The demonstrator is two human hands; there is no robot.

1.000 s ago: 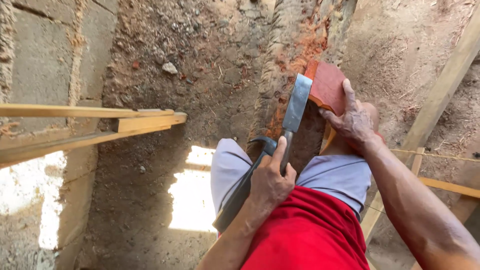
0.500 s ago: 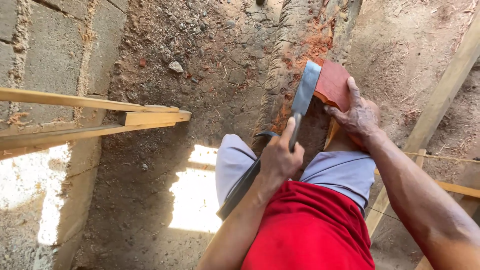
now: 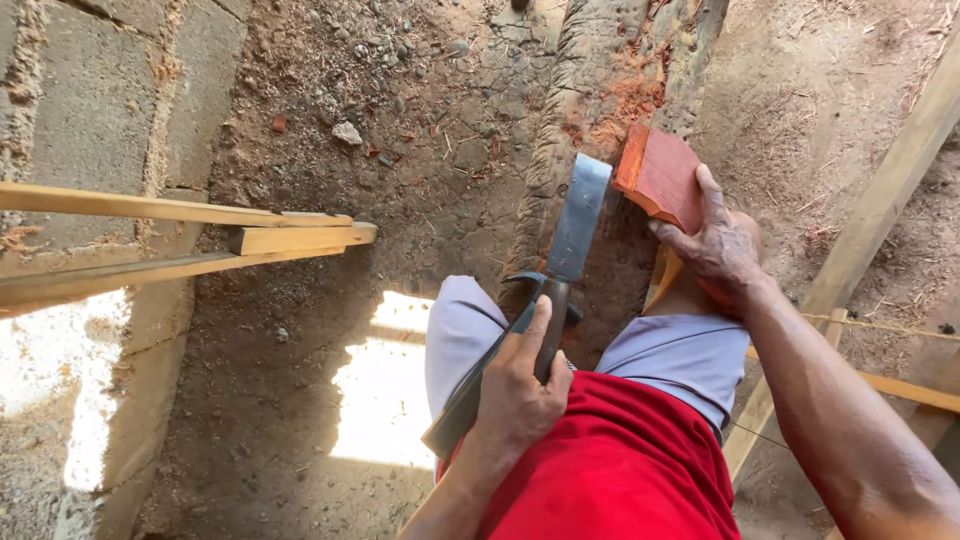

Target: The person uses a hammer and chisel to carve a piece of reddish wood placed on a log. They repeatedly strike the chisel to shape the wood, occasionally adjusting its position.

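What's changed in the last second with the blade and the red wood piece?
The blade in the left hand has drawn slightly back from the red wood block, leaving a small gap where it lay against the edge before. The right hand still grips the block against the log. Neither hand let go; the wooden slats are unchanged.

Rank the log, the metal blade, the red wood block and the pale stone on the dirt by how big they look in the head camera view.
1. Log, the largest.
2. Metal blade and red wood block: they look alike, and the right hand hides part of the block.
3. Pale stone, the smallest.
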